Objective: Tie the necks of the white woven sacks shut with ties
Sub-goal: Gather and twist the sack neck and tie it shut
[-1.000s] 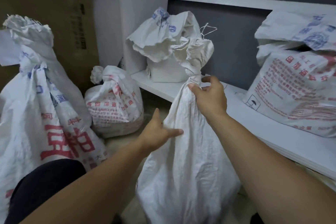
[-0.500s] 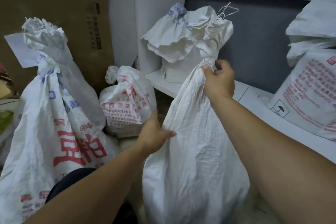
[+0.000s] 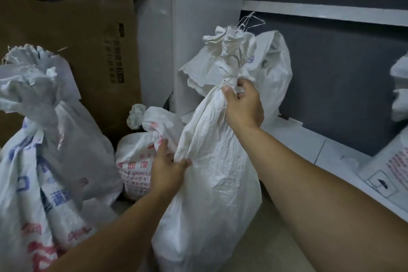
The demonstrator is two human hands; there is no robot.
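Filling the left background, a cardboard box (image 3: pixel 66 35) stands as a wall behind the sacks. In front of it the tall printed sack (image 3: pixel 44 161) sits upright with its neck already bunched and cinched, apparently finished and set aside. At centre, the plain white sack (image 3: pixel 216 172) stands on the floor beside the low shelf (image 3: pixel 309 139), close to the person so that both arms can reach it. Behind it the small printed sack (image 3: pixel 136 161) lies tucked away, its neck knotted too. The right hand (image 3: pixel 242 106) has its grip curled round the plain sack's neck just under the binding, likely to steady or lift it. The left hand (image 3: pixel 167 168) pinches a fold of the sack's side, probably to support its weight. The tie (image 3: pixel 231 81) looks already wound tight around the neck, with the frayed mouth flaring above it.
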